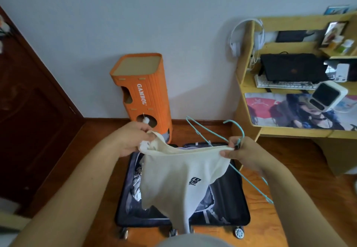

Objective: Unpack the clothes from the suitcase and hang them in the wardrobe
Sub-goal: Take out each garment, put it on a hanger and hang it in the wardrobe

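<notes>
Cream knit: the soft garment (179,175) is hanging limp above the open suitcase (228,214), bunched along its top edge and drooping to a narrow tail; a small dark print is showing near its middle.
Left hand: the left hand (133,140) is pinching the bunched corner of the garment above the suitcase's far left corner, fingers curled into the cloth.
Right hand: the right hand (239,152) is clamping the other end of the top edge and the neck of the hanger (210,142) together, above the suitcase's far right side.
Teal wire: the thin, smooth hanger is sitting partly behind the cloth, one arm slanting down past the suitcase's right edge; whether it is inside the garment I cannot tell.
Dark shell: the hard, ribbed suitcase is lying flat on the wooden floor (289,169), with pale crumpled clothes still showing in its left half.
Slip risk: the slick wire is likely offering little grip, so the stretchy cloth may be sliding off one arm and dropping back into the suitcase.
Snag risk: the hook, curling above the suitcase's far edge, may be catching the loose knit.
Grip risk: one hand is managing two things, so either could be working loose.
Wardrobe: not identifiable here.
</notes>
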